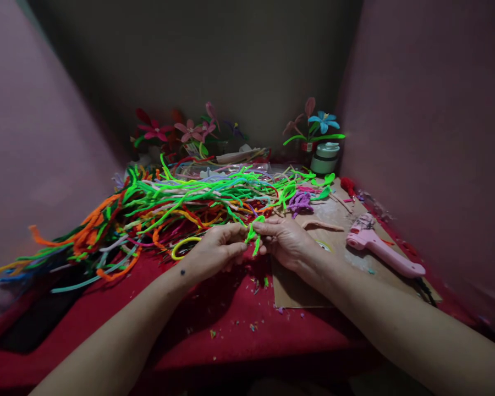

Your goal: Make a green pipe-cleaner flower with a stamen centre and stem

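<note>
Over the red cloth [231,308], holds a bright green fuzzy stem [251,233], bent into a loop; points its loop forward and slightly right, its loose ends back, with the long axis running mostly fore and aft; lies just right of the left hand [214,248], narrowed to a pinch at one loose end, and just left of the right hand [289,241], gripping the loop between thumb and fingers; sits on the near side of the tangled heap [190,192]
</note>
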`<state>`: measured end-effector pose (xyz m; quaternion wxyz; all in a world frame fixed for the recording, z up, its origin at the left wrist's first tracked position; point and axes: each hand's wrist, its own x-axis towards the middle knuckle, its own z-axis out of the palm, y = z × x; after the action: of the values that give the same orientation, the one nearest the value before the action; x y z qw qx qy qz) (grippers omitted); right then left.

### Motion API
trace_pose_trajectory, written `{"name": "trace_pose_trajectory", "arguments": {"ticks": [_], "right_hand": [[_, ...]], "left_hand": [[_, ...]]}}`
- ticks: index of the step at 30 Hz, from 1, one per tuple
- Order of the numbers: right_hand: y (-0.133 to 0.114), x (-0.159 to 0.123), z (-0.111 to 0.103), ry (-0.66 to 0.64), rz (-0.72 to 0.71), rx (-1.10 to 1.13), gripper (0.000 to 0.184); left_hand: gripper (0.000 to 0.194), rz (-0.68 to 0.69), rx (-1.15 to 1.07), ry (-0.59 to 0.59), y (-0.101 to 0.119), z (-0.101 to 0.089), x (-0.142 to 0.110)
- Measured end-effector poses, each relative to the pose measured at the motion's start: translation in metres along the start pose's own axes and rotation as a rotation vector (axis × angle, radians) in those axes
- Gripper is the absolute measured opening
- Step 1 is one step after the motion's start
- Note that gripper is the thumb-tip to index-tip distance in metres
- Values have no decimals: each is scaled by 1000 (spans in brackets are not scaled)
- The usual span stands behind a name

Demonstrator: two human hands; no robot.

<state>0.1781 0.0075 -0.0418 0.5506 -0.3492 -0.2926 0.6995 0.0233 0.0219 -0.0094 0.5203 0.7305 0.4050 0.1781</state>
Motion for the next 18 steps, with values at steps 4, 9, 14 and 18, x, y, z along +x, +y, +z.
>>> {"name": "trace_pose_trajectory", "arguments": {"ticks": [4,9,14,18], "right_hand": [[1,1,-2,31,-17,21,13],[0,0,1,9,-53,8,15],[0,-2,3,28,-75,-23,15],[2,-2,2,22,-83,-45,15]], "left_hand": [[10,-37,35,-57,0,-10,1],[12,7,22,-113,0,-17,2],[13,48,-174,-128,0,-14,2],[15,-35,-415,-110,-8,-7,4]]}}
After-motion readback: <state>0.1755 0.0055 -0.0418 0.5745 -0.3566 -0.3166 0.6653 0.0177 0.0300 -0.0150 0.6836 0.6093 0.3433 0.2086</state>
